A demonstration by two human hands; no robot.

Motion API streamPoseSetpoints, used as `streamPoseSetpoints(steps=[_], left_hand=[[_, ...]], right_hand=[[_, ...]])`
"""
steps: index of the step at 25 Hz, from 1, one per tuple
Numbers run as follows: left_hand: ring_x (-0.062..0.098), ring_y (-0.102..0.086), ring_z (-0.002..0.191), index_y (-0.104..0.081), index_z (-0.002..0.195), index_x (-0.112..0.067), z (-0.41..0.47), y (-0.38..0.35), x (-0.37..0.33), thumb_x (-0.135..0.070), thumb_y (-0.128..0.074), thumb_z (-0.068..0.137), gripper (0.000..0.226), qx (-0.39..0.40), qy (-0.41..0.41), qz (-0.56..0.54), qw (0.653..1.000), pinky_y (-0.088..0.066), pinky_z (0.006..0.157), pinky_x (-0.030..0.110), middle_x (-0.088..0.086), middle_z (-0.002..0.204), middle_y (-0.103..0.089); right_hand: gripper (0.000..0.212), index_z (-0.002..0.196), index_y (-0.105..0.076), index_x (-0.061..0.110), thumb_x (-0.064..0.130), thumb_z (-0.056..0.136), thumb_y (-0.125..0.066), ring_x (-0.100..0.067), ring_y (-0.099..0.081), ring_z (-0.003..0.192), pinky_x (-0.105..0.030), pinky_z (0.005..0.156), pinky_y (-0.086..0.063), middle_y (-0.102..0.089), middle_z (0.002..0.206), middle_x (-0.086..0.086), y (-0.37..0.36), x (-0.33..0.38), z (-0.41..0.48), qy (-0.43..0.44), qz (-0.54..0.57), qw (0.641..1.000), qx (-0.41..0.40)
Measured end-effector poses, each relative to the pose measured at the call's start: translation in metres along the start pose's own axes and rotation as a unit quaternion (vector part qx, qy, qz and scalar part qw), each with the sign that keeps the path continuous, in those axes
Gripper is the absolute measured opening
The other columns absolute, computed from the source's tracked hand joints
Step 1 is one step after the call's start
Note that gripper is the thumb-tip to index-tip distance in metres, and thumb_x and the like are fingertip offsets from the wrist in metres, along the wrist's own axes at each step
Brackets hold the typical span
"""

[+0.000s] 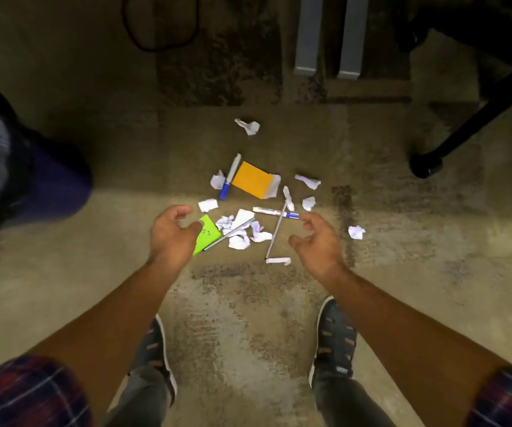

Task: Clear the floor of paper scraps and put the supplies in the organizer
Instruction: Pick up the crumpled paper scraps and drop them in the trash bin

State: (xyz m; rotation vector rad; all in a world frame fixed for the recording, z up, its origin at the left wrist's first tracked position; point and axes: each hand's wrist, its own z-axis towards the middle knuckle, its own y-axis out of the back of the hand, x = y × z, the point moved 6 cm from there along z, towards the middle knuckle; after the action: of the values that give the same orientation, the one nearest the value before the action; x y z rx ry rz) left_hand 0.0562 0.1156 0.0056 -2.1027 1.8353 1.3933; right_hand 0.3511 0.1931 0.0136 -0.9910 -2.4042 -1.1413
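Several crumpled white paper scraps lie scattered on the carpet, one apart at the back and one to the right. Among them lie an orange sticky-note pad, a green sticky note, a blue-capped marker, a second marker and two thin grey pens. My left hand hovers over the green note, fingers apart and empty. My right hand hovers just right of the pile, open, near the second marker's blue cap.
A dark bin with a liner stands at the left. An office chair's black base and caster sit at the right. Grey desk legs and a black cable are at the back. My shoes stand behind the pile.
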Motion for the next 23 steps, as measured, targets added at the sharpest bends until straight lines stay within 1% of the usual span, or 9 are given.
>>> streamPoseSetpoints(steps=[3, 6, 9, 11, 14, 16, 18, 19, 23], left_hand=[[0.026, -0.069, 0.098, -0.07, 0.105, -0.019, 0.009, -0.063, 0.01, -0.008, -0.078, 0.083, 0.026, 0.037, 0.001, 0.025, 0.999, -0.053, 0.088, 0.034, 0.005, 0.106, -0.072], [0.022, -0.067, 0.09, -0.069, 0.102, -0.02, 0.01, -0.12, 0.018, -0.011, -0.08, 0.079, 0.027, 0.081, -0.054, 0.075, 0.992, -0.054, 0.088, 0.035, 0.006, 0.105, -0.073], [0.022, -0.064, 0.082, -0.072, 0.095, -0.019, -0.001, -0.18, 0.023, -0.021, -0.077, 0.07, 0.026, 0.148, -0.127, 0.115, 0.974, -0.054, 0.083, 0.035, 0.008, 0.094, -0.073], [0.026, -0.066, 0.093, -0.075, 0.092, -0.019, -0.011, -0.212, 0.024, -0.024, -0.081, 0.068, 0.025, 0.174, -0.217, 0.244, 0.929, -0.053, 0.089, 0.04, 0.006, 0.097, -0.074], [0.024, -0.055, 0.117, -0.072, 0.104, -0.026, -0.03, -0.25, 0.035, -0.039, -0.08, 0.076, 0.032, 0.208, -0.323, 0.463, 0.799, -0.038, 0.099, 0.043, -0.003, 0.114, -0.07], [0.023, -0.048, 0.125, -0.067, 0.119, -0.03, -0.04, -0.269, 0.046, -0.047, -0.073, 0.083, 0.04, 0.229, -0.351, 0.524, 0.742, -0.033, 0.101, 0.044, -0.005, 0.125, -0.064], [0.022, -0.045, 0.127, -0.061, 0.129, -0.03, -0.047, -0.282, 0.054, -0.048, -0.067, 0.088, 0.046, 0.232, -0.371, 0.544, 0.716, -0.032, 0.104, 0.043, -0.005, 0.133, -0.06], [0.022, -0.045, 0.127, -0.059, 0.131, -0.029, -0.049, -0.288, 0.058, -0.048, -0.066, 0.089, 0.046, 0.231, -0.377, 0.545, 0.712, -0.032, 0.105, 0.042, -0.004, 0.134, -0.059], [0.021, -0.047, 0.121, -0.062, 0.121, -0.026, -0.054, -0.297, 0.071, -0.039, -0.065, 0.092, 0.032, 0.21, -0.39, 0.552, 0.706, -0.034, 0.101, 0.041, -0.002, 0.125, -0.063]], right_hand=[[0.049, 0.128, -0.063, 0.019, 0.017, 0.081, -0.078, -0.028, -0.065, 0.107, -0.039, 0.099, -0.052, -0.065, 0.122, -0.011, 0.038, -0.066, 0.038, -0.02, -0.032, 0.999, -0.03], [0.046, 0.129, -0.063, 0.014, 0.014, 0.084, -0.074, -0.031, -0.062, 0.114, -0.036, 0.102, -0.049, -0.062, 0.126, -0.015, 0.062, -0.116, 0.066, -0.031, -0.071, 0.995, -0.061], [0.047, 0.134, -0.059, 0.013, 0.011, 0.088, -0.067, -0.034, -0.058, 0.116, -0.035, 0.104, -0.046, -0.053, 0.133, -0.019, 0.079, -0.156, 0.089, -0.016, -0.14, 0.987, -0.082], [0.046, 0.133, -0.059, 0.013, 0.014, 0.088, -0.065, -0.038, -0.056, 0.116, -0.04, 0.101, -0.049, -0.053, 0.131, -0.019, 0.085, -0.175, 0.103, 0.014, -0.191, 0.978, -0.08], [0.043, 0.129, -0.058, 0.014, 0.016, 0.087, -0.066, -0.039, -0.054, 0.112, -0.043, 0.095, -0.049, -0.052, 0.128, -0.02, 0.086, -0.195, 0.12, 0.039, -0.23, 0.97, -0.067], [0.047, 0.13, -0.054, 0.013, 0.019, 0.085, -0.068, -0.04, -0.051, 0.112, -0.044, 0.092, -0.049, -0.049, 0.128, -0.022, 0.083, -0.204, 0.129, 0.056, -0.261, 0.962, -0.059], [0.05, 0.13, -0.051, 0.013, 0.024, 0.086, -0.071, -0.041, -0.049, 0.111, -0.045, 0.091, -0.049, -0.046, 0.129, -0.023, 0.079, -0.212, 0.136, 0.062, -0.267, 0.96, -0.053], [0.052, 0.131, -0.05, 0.014, 0.026, 0.086, -0.072, -0.04, -0.049, 0.111, -0.046, 0.09, -0.049, -0.045, 0.13, -0.023, 0.078, -0.215, 0.139, 0.06, -0.266, 0.961, -0.053], [0.059, 0.136, -0.046, 0.019, 0.026, 0.085, -0.075, -0.037, -0.047, 0.113, -0.044, 0.092, -0.049, -0.044, 0.134, -0.022, 0.072, -0.221, 0.144, 0.066, -0.256, 0.963, -0.055]])
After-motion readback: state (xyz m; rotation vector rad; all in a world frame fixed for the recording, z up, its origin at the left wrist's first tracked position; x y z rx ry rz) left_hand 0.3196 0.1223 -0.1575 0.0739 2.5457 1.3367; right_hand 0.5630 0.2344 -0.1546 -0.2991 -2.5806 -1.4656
